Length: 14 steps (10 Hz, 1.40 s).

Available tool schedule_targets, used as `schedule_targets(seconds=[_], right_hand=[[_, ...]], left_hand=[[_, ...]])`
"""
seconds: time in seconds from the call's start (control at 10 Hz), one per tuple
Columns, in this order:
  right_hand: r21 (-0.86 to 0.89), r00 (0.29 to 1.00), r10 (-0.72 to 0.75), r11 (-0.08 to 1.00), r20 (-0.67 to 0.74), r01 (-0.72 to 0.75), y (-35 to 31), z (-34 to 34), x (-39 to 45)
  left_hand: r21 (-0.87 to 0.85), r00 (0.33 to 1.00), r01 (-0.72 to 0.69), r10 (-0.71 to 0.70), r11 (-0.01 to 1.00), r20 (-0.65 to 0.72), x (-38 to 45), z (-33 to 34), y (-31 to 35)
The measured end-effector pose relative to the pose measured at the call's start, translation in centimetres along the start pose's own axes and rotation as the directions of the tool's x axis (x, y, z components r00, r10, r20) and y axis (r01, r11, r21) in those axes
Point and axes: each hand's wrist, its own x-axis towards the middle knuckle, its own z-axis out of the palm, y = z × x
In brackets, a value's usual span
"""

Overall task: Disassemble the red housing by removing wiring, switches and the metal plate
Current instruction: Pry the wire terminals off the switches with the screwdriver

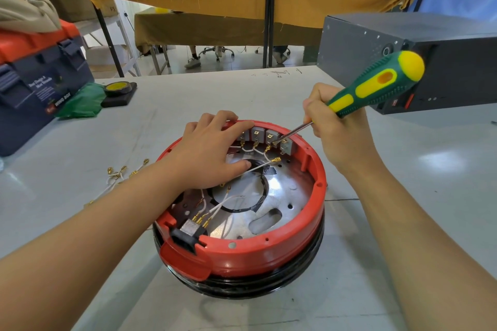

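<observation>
I see the red housing sitting open side up on the grey surface, near the front edge of my view. My left hand lies spread inside it, fingers on the far rim and thumb on the metal plate; I judge this steadies the housing against prying. My right hand has its grip closed around the screwdriver, held low like a pen for fine control. Its tip touches a brass connector at the row of switches on the far wall. Several white wires already lie loose on the surface to the left, well apart from the housing.
</observation>
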Motion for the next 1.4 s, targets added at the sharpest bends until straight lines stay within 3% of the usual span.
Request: schedule_targets(seconds=[0.2, 0.9, 1.1, 1.4], right_hand=[[0.193, 0.984, 0.171, 0.968, -0.043, -0.16, 0.7, -0.1, 0.6], [0.264, 0.942, 0.299, 0.931, -0.155, -0.252, 0.4, 0.6, 0.6], [0.231, 0.958, 0.25, 0.949, -0.139, -0.214, 0.6, 0.5, 0.5], [0.068, 0.999, 0.041, 0.997, -0.007, -0.041, -0.4, 0.3, 0.0]], left_hand=[[0.008, 1.0, 0.001, -0.001, 1.0, 0.006, 0.0, 0.0, 0.0], [0.011, 1.0, 0.0, 0.0, 1.0, 0.001, 0.0, -0.1, 0.1], [0.016, 1.0, 0.004, -0.004, 1.0, 0.007, 0.1, -0.1, 0.1], [0.017, 1.0, 0.003, -0.003, 1.0, 0.01, 0.1, 0.0, 0.1]])
